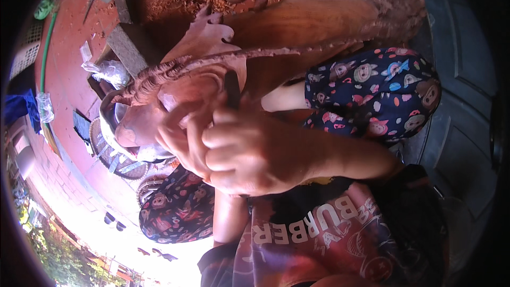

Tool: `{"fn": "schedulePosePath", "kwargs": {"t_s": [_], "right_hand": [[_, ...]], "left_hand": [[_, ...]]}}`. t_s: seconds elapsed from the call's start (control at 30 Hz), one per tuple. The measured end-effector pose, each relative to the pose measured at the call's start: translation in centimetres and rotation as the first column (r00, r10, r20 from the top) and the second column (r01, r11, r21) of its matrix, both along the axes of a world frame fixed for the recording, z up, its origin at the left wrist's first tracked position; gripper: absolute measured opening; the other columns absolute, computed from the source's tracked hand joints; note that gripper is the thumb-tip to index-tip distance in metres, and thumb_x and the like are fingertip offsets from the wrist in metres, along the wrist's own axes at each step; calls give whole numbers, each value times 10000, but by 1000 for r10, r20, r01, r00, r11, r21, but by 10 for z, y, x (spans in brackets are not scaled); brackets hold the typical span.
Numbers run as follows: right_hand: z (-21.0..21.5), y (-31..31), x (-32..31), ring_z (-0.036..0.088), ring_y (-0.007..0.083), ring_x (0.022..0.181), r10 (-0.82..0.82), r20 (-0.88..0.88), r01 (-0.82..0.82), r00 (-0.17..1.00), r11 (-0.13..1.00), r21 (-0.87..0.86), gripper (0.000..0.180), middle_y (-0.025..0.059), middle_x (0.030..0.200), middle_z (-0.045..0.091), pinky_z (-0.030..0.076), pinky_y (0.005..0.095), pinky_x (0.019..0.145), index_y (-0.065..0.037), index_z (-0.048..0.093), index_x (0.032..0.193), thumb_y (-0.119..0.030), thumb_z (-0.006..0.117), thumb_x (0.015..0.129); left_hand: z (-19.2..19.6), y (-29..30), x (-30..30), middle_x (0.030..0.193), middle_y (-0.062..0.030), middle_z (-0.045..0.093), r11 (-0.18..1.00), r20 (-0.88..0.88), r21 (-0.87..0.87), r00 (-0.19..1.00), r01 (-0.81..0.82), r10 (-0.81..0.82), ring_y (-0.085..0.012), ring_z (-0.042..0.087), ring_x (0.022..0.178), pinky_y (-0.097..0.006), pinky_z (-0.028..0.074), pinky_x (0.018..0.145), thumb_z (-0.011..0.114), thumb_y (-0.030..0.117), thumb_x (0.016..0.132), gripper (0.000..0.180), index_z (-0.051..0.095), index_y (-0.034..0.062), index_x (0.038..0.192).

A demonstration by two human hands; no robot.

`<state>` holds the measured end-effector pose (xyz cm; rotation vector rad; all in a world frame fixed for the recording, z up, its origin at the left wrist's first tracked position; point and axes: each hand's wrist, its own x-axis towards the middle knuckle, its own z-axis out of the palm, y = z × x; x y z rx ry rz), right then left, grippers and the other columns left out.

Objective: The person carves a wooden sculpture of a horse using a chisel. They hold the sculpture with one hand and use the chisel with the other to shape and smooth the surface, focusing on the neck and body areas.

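Green hose (49,48) near blue cloth (21,107).

Here's my carving (313,18) glowing reddish-brown, my tool (232,90) dark, my navy trousers (366,93) dotted with pink, white, blue cartoon figures!

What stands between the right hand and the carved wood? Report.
Only the dark tool, held in the right hand, juts toward the carved wood; the left hand, partly hidden, sits just left. Nothing else visible stands in the way.

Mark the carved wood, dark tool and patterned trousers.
Carved wood (303,21): head view, on its smooth brown surface.
Dark tool (232,89): head view, on its exposed upper length.
Patterned trousers (372,93): head view, on the right leg's fabric.
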<state>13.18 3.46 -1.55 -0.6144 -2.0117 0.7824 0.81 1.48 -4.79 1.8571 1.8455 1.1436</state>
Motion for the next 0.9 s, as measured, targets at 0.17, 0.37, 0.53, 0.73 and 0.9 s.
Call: {"fn": "schedulePosePath", "kwargs": {"t_s": [0.17, 0.37, 0.53, 0.73, 0.9], "right_hand": [[4, -7, -3, 530, 183, 795, -3, -26, 3, 1000, 1000, -7, 106, 8, 758, 536, 448, 406, 786, -48, 656, 733, -143, 697, 757], [-4, -13, -7, 542, 177, 813, 16, -19, -16, 1000, 1000, 8, 80, 7, 791, 559, 449, 409, 789, -55, 661, 754, -113, 717, 757], [-5, -12, -11, 548, 196, 836, 3, 1, -3, 1000, 1000, 1, 88, 20, 828, 582, 435, 418, 795, -67, 652, 742, -141, 694, 764], [10, -22, -15, 540, 202, 789, 28, 72, -33, 997, 997, 64, 218, 30, 811, 572, 448, 411, 761, -84, 589, 706, -236, 706, 811], [13, -33, -18, 555, 204, 815, 205, 15, -202, 979, 973, -108, 223, 11, 773, 542, 402, 512, 901, -94, 575, 696, -271, 664, 800]], "left_hand": [[3, -4, -5, 942, -30, 610, 1000, -29, 29, 1000, -11, 12, -191, 594, 876, -360, 456, 862, 811, 322, 747, 218, 719, 143, 830], [0, -6, -3, 946, -34, 618, 999, -31, 36, 1000, -3, 5, -197, 601, 887, -364, 461, 868, 813, 319, 745, 215, 721, 141, 824], [-2, -6, -6, 950, -37, 625, 998, -36, 57, 999, -14, 16, -202, 606, 897, -367, 465, 873, 814, 317, 743, 214, 723, 139, 818], [4, -19, -18, 954, -41, 634, 983, -143, 181, 990, 19, 7, -208, 613, 908, -371, 470, 879, 815, 315, 741, 212, 726, 136, 811], [5, -21, -21, 957, -44, 641, 968, -200, 249, 980, 34, 17, -213, 619, 918, -375, 474, 883, 817, 312, 739, 210, 727, 134, 806]]}}
